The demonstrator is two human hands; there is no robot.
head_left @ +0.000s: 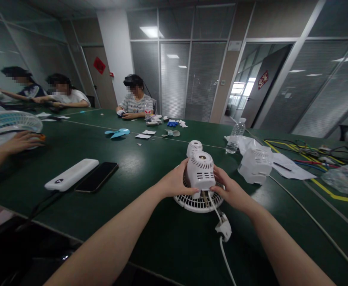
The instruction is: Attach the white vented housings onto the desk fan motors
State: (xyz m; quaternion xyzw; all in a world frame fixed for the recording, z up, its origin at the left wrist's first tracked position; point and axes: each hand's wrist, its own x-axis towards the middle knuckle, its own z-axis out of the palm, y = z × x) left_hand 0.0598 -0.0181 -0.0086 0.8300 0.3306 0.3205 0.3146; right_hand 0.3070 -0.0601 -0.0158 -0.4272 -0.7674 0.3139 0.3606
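Observation:
A white fan motor housing [202, 171] with slotted vents sits between my two hands, over a round white fan grille [190, 204] on the table. My left hand [175, 180] is curved round the housing's left side, thumb along its lower front. On the opposite side my right hand [227, 188] grips it with thumb and fingers. From the housing's underside a white power cord [214, 204] runs toward me, through a white bundled lump [223, 228] whose kind I cannot make out. Just behind stands another white vented part [194, 147], its lower portion hidden.
Left lie a white power bank [72, 174] and a black phone [97, 177]. Further off are a blue fan blade [117, 133] and a clear bottle [235, 136]. To the right are a bagged white housing [255, 165], paper with a pen [282, 167] and cables [307, 151]. Co-workers sit around the table.

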